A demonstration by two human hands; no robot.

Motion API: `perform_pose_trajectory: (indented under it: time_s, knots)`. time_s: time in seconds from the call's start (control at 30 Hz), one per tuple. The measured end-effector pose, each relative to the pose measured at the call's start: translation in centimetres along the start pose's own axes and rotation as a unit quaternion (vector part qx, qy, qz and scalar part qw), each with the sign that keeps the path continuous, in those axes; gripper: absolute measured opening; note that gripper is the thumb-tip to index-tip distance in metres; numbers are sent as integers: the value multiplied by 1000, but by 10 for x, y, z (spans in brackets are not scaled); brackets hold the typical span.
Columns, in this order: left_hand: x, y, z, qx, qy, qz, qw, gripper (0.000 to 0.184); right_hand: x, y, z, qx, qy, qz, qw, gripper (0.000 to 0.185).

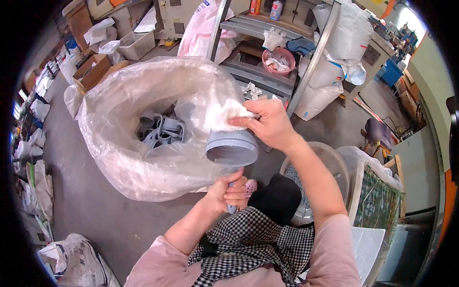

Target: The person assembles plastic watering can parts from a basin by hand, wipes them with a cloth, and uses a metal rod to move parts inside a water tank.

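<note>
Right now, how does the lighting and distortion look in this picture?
Head view: wide-angle bending, with black corners and the pale wall bowing; upper right, the bright opening is washed out; the plastic bag shows whitish sheen; the gray parts inside look shadowed.

There are 2 bare hands, 1 left hand (pixel 229 192) and 1 right hand (pixel 271 123), with 1 white cloth (pixel 224 115), 1 gray round-mouthed piece (pixel 231 147) and 1 gray handle (pixel 232 209). Around them are 1 big plastic bag (pixel 119 165) holding several overlapping gray parts (pixel 168 130), too tangled to count, 3 cans (pixel 276 10), 1 pink basin (pixel 287 59), 1 white crate (pixel 137 48) and 1 checkered apron (pixel 253 234)
</note>
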State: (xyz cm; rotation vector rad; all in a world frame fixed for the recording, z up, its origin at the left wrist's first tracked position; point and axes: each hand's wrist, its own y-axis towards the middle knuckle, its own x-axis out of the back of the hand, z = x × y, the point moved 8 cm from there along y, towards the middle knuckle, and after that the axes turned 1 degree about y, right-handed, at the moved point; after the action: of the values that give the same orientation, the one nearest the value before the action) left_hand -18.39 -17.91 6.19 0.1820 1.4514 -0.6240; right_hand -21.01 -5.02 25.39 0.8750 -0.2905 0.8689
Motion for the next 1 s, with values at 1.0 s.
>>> perform_pose_trajectory:
  time_s: [1.0]
  knots:
    - [7, 9, -4, 27, -19, 29, 999, 49, -12, -12, -36, -76, 83, -66, 991, 40]
